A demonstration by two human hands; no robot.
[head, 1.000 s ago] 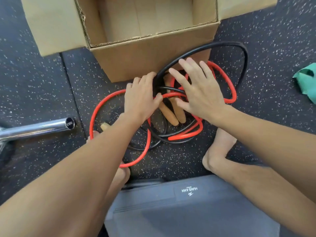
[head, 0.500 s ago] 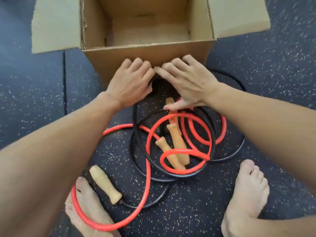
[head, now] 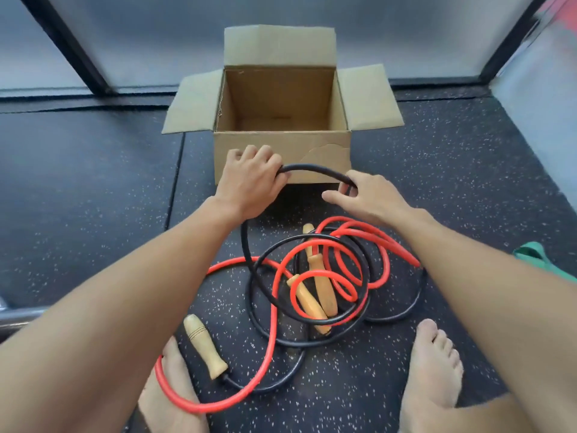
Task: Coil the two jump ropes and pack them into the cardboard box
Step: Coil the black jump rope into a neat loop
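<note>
An open cardboard box (head: pixel 281 148) stands on the dark rubber floor ahead of me, nothing visible inside. A black jump rope (head: pixel 312 169) and a red jump rope (head: pixel 273 323) lie tangled in loose loops in front of it, with wooden handles (head: pixel 321 285) in the middle and one handle (head: pixel 204 350) near my left foot. My left hand (head: pixel 249 179) grips a raised arc of the black rope just before the box's front wall. My right hand (head: pixel 368 195) pinches the same arc further right. The red rope's loop lies over my left foot.
My bare feet (head: pixel 432 370) stand on the speckled floor on either side of the ropes. A green band (head: pixel 543 260) lies at the right. A metal bar (head: pixel 18 317) shows at the left edge. Frosted wall panels stand behind the box.
My view has lifted and pulled back, so the whole box now shows. Both hands have drawn a black loop up off the pile and spread apart along it.
</note>
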